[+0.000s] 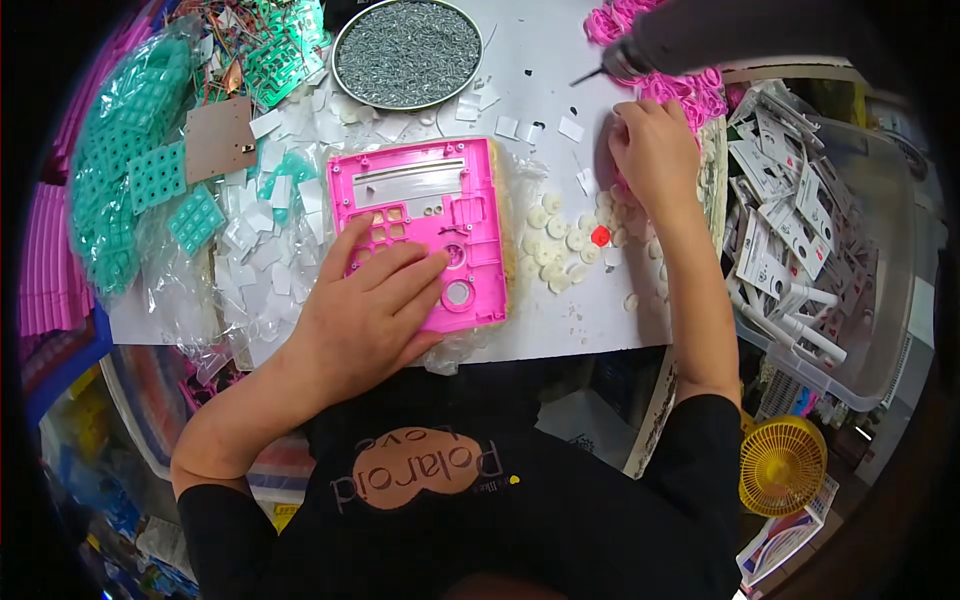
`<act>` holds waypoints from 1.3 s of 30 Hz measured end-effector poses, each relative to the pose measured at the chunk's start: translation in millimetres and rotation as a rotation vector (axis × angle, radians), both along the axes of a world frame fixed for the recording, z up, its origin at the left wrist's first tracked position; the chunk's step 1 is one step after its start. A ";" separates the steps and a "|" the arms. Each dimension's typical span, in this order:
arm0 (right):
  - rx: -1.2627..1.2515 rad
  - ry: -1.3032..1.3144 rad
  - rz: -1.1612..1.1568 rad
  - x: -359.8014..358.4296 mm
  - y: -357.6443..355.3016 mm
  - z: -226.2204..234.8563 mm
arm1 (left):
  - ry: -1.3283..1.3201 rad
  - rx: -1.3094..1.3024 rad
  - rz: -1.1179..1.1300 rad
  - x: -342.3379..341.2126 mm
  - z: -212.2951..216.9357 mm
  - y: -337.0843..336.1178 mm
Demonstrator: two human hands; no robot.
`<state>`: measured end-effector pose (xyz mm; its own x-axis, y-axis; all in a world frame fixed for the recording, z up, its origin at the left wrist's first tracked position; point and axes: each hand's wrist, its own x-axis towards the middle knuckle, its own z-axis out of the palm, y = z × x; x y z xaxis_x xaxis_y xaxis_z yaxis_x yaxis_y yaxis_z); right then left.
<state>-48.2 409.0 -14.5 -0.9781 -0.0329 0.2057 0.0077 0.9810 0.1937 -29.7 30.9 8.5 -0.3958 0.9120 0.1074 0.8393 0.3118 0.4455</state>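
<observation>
A bright pink plastic housing (478,290) lies hollow side up at the table's middle, with a rectangular window, a grid of square holes and round openings. My left hand (365,300) rests on its lower left part, fingers stretched out and apart over the grid and near a round opening. At the right table edge, my right hand (660,150) reaches to a heap of pink cords (690,92). Its fingers curl downward and look closed; a bit of pink shows below them, but what they grip is hidden. A dark electric screwdriver (690,45) hangs above that hand.
A round tray of small screws (408,55) stands at the back. Left lie teal rubber keypads (130,150), green circuit boards (285,55) and white paper pieces (245,235). Whitish discs (553,240) lie between housing and right arm. A clear bin (860,345) holds white printed parts at right.
</observation>
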 end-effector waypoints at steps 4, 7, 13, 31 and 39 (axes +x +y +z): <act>0.081 -0.068 0.005 -14.2 4.0 -6.1 | 0.014 0.031 0.011 1.7 -0.1 -0.1; -0.172 0.081 0.129 -3.3 1.9 4.2 | 0.008 0.217 0.069 -0.2 9.4 1.7; -1.183 -0.218 0.598 66.9 -131.5 57.6 | -0.930 0.304 0.283 9.7 23.7 9.1; -0.663 -0.149 0.281 57.0 -167.0 26.5 | -0.642 0.349 0.568 1.6 19.6 -14.5; -0.566 -0.356 0.189 44.2 -171.5 35.0 | -0.571 0.341 0.606 -11.4 17.3 -26.0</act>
